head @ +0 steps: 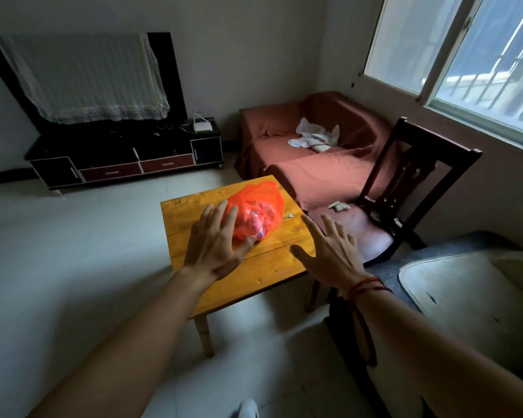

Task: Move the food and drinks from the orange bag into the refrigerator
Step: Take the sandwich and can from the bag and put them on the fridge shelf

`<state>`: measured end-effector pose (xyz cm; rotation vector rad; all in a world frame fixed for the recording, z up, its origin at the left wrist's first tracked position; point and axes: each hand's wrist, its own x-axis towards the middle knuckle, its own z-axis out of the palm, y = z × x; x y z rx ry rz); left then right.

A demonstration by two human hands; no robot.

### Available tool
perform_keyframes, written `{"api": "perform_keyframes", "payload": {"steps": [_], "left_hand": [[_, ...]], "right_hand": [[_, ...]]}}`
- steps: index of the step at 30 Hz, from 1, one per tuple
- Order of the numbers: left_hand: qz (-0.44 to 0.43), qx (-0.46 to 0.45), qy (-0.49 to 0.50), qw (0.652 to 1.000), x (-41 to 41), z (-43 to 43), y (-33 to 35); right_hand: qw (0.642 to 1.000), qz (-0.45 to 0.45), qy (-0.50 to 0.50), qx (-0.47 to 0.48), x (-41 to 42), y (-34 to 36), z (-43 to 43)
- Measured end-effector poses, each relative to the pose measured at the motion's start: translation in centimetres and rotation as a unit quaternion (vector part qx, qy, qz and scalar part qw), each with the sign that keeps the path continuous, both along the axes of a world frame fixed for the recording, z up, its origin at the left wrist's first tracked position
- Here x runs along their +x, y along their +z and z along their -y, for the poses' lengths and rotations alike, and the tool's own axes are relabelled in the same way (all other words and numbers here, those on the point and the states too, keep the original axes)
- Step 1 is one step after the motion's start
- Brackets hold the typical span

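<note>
One orange bag [255, 211], long axis diagonal across table [254, 274].

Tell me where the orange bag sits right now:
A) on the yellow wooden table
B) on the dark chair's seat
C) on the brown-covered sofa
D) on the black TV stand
A: the orange bag lies on the yellow wooden table, with the left hand and right hand spread open near it, neither gripping it.
</note>
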<state>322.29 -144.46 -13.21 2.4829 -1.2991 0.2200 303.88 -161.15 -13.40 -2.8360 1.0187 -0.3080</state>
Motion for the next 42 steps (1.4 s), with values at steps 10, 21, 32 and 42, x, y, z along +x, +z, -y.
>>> {"api": "perform_keyframes", "payload": {"steps": [10,21,32,42], "left_hand": [[-0.043,-0.003,0.007,0.999,14.2,11.3,-4.9],[-0.1,0.018,0.016,0.995,27.2,21.8,-9.9],[-0.155,0.052,0.049,0.985,31.2,27.4,-16.2],[-0.211,0.097,-0.024,0.972,32.5,35.2,-24.2]], "right_hand": [[0.999,-0.043,0.009,0.014,14.0,-4.5,11.1],[0.993,-0.093,0.006,0.076,26.3,-10.5,21.7],[0.981,-0.117,0.037,0.152,33.7,-17.1,28.2],[0.958,-0.08,0.073,0.267,38.1,-27.8,32.3]]}}
